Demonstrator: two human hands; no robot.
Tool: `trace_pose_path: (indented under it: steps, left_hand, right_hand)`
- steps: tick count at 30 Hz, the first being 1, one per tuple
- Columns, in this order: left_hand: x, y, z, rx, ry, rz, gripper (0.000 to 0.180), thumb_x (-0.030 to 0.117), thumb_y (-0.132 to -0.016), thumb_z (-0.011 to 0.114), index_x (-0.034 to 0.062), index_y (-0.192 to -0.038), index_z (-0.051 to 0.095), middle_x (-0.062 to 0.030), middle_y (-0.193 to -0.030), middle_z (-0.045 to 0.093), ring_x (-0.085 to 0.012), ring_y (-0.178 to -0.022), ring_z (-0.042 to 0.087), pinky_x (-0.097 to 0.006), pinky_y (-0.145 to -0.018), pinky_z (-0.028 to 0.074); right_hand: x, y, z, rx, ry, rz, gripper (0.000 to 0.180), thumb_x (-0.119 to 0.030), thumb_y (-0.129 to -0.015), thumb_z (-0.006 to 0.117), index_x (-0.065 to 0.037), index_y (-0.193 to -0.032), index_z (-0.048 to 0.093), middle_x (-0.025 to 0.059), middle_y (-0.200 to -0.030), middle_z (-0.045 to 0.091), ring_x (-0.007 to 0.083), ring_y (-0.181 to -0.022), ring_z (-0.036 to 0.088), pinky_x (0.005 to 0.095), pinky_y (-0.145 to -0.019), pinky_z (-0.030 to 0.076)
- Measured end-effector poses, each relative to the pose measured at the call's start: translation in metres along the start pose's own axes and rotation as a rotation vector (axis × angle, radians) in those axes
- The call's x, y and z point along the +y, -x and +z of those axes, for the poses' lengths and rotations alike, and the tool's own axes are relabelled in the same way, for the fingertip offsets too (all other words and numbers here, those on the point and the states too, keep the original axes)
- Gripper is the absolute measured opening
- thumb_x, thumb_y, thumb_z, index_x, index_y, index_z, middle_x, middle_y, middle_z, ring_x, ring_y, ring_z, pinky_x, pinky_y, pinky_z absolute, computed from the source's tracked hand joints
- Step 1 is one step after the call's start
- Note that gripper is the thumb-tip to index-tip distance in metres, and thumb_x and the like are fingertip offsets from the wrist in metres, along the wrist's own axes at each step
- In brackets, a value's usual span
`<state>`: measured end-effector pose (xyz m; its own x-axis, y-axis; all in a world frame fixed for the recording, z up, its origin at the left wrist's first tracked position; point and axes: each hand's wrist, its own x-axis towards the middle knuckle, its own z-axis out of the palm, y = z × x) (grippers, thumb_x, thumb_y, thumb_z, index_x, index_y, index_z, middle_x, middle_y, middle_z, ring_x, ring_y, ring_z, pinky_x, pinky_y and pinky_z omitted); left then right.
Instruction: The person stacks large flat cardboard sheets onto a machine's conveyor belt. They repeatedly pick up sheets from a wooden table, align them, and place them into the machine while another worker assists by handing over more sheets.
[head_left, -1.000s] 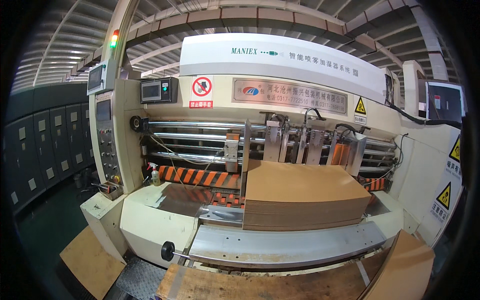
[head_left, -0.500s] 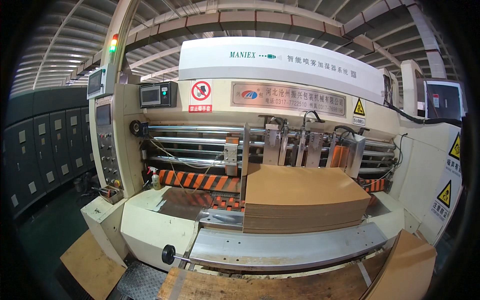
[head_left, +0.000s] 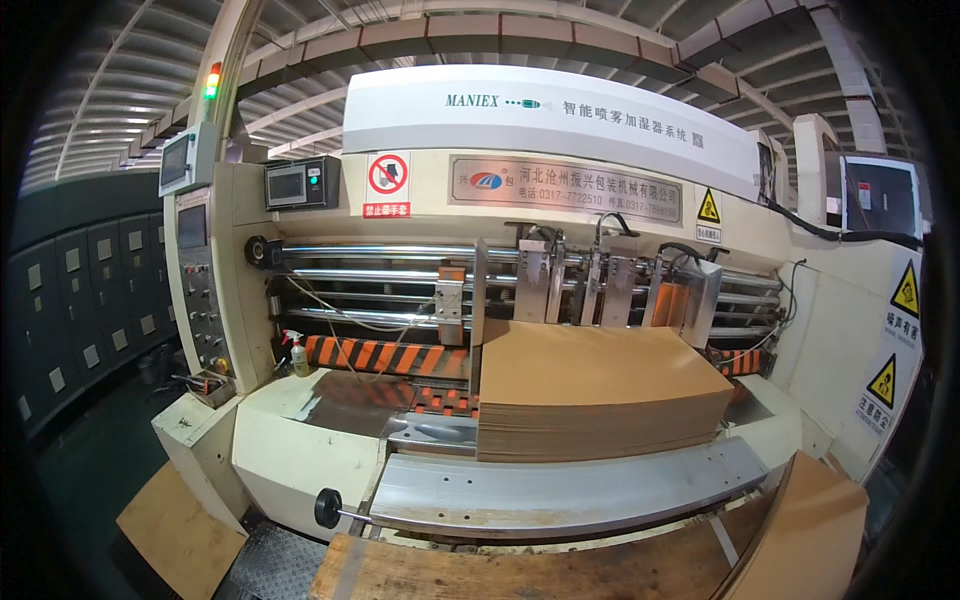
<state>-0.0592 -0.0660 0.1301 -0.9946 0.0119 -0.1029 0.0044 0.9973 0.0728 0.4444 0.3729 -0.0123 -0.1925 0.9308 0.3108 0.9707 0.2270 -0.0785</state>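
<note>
Neither of my hands shows in the head view, so what they hold or touch cannot be seen. A thick, neat stack of flat brown cardboard sheets (head_left: 605,375) lies in the feed area of a large cream-coloured machine (head_left: 310,430). Its left side is against an upright metal plate (head_left: 478,300), and its back edge is by several metal guides (head_left: 533,285). In front of the stack runs a long grey metal bar (head_left: 570,490). At the lower right, more brown cardboard (head_left: 810,530) stands tilted over a worn wooden board (head_left: 520,575).
A black knob (head_left: 327,508) juts out left of the metal bar. Orange-and-black striped parts (head_left: 385,356) run behind, near a spray bottle (head_left: 298,355). A control panel (head_left: 195,285) stands at left. A loose cardboard sheet (head_left: 180,530) leans low by a metal tread plate (head_left: 280,562).
The whole view has shifted a little, so the machine and stack appear slightly further left and higher. The cardboard stack looks about the same height. No hand appears in either frame.
</note>
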Motion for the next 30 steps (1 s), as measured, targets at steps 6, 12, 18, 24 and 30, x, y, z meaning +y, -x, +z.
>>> trace_pose_path:
  steps: [6, 12, 18, 24, 30]
  left_hand:
    - [-0.003, 0.0, 0.003, 0.027, 0.019, -0.01, 0.075, 0.06, -0.088, 0.037, 0.0102, -0.145, 0.034, -0.0219, -0.147, 0.035, -0.0371, -0.136, 0.032, -0.056, -0.111, 0.016]
    - [-0.005, -0.002, 0.009, 0.039, 0.005, -0.003, 0.078, 0.062, -0.088, 0.036, 0.0095, -0.145, 0.033, -0.0231, -0.145, 0.036, -0.0379, -0.135, 0.032, -0.056, -0.111, 0.017]
    - [-0.005, 0.002, 0.004, 0.039, 0.004, -0.003, 0.077, 0.061, -0.089, 0.036, 0.0097, -0.145, 0.033, -0.0231, -0.145, 0.036, -0.0375, -0.136, 0.032, -0.057, -0.111, 0.018]
    - [-0.002, 0.003, 0.0, 0.006, 0.006, -0.02, 0.076, 0.06, -0.089, 0.035, 0.0106, -0.147, 0.03, -0.022, -0.147, 0.033, -0.0361, -0.138, 0.029, -0.056, -0.112, 0.016]
    - [0.001, 0.004, -0.006, -0.028, -0.005, -0.028, 0.077, 0.061, -0.089, 0.035, 0.0108, -0.147, 0.028, -0.0209, -0.149, 0.032, -0.0354, -0.138, 0.028, -0.055, -0.112, 0.016]
  right_hand:
    - [-0.029, -0.005, -0.045, -0.138, -0.017, 0.086, 0.076, -0.054, -0.087, 0.049, -0.001, -0.139, 0.039, 0.0261, -0.136, 0.046, 0.0421, -0.122, 0.047, 0.052, -0.102, 0.037]
    - [-0.027, -0.004, -0.036, -0.122, 0.015, 0.105, 0.077, -0.056, -0.087, 0.047, -0.003, -0.142, 0.036, 0.0246, -0.138, 0.045, 0.0403, -0.124, 0.046, 0.0498, -0.105, 0.035]
    - [-0.029, -0.006, -0.038, -0.165, 0.035, 0.13, 0.076, -0.055, -0.088, 0.046, -0.003, -0.142, 0.036, 0.024, -0.139, 0.044, 0.04, -0.123, 0.047, 0.0498, -0.105, 0.035]
    - [-0.028, -0.006, -0.035, -0.162, 0.032, 0.135, 0.076, -0.055, -0.089, 0.045, -0.003, -0.143, 0.034, 0.0238, -0.14, 0.043, 0.04, -0.126, 0.045, 0.0498, -0.107, 0.033]
    - [-0.029, -0.005, -0.038, -0.183, 0.031, 0.151, 0.075, -0.054, -0.089, 0.046, -0.002, -0.142, 0.036, 0.0253, -0.14, 0.042, 0.0406, -0.128, 0.042, 0.0515, -0.107, 0.031]
